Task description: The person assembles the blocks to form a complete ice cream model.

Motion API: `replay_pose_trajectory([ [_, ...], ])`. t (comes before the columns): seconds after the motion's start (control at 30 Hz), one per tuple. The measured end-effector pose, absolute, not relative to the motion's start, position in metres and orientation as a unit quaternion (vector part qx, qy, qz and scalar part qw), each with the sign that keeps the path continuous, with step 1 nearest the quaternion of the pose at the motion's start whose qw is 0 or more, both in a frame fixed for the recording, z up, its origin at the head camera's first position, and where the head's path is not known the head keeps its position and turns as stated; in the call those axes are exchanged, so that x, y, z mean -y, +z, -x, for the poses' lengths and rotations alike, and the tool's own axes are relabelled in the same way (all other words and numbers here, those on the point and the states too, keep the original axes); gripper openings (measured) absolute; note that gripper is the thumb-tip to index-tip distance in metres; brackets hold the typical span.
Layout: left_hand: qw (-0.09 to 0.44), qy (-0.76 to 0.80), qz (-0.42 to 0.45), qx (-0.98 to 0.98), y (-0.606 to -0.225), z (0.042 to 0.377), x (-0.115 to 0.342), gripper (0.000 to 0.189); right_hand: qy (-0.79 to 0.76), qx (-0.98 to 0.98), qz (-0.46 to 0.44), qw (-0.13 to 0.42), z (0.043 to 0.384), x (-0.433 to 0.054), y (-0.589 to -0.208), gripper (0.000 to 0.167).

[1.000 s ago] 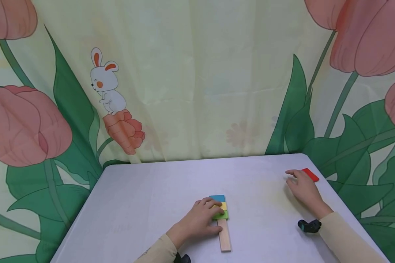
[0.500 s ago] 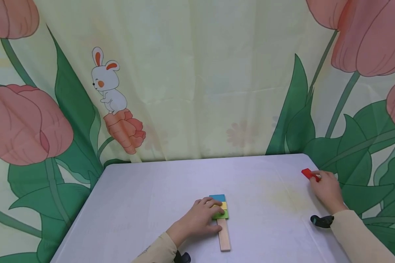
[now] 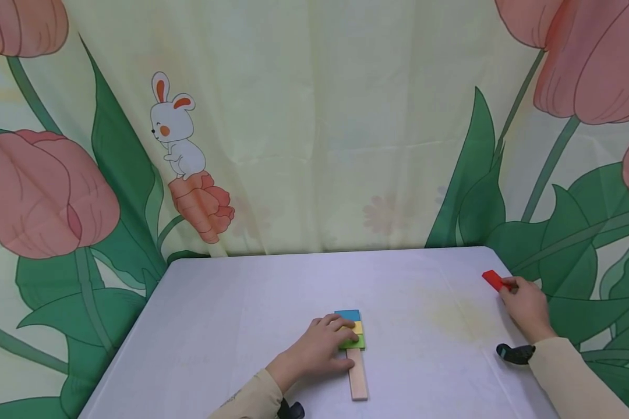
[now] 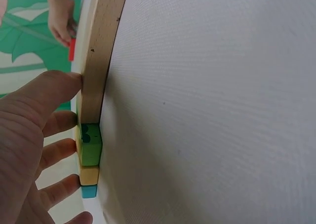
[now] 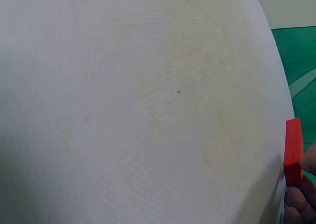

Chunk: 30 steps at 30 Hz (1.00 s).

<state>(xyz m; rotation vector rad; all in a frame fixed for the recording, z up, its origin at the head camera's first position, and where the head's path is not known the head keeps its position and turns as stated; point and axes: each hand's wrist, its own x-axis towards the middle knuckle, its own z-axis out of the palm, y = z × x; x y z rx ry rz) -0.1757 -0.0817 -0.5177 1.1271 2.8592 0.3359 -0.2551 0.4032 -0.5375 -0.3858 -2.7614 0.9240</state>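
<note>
My left hand rests over a column of flat blocks at the middle front of the table. Its fingertips lie on the green block and yellow block; the thumb touches the edge of a plain wooden block, which runs toward me. Beyond the fingers is a blue block. In the left wrist view, the wooden block is longer than the green block it meets. By the table's right edge, my right hand pinches the near end of a red block between thumb and fingers.
A white cloth covers the table. Behind it hangs a curtain printed with tulips and a rabbit. Black wrist camera mounts sit at both cuffs. The table's right edge runs close beside the right hand.
My right hand has moved right, from beside the red block to its near end, and now pinches it. The left hand has stayed in place on the blocks.
</note>
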Motion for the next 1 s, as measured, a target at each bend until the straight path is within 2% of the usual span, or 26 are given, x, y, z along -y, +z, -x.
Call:
replay_pose_trajectory([
  [0.4,0.061,0.137,-0.343,-0.927,-0.516,0.175,0.081,0.038,0.336,0.927,0.139,0.092,0.261,-0.393,-0.541,0.041],
  [1.0,0.075,0.147,-0.338,-0.927,-0.518,0.177,0.078,0.039,0.361,0.922,0.112,0.086,0.275,-0.360,-0.547,0.040],
])
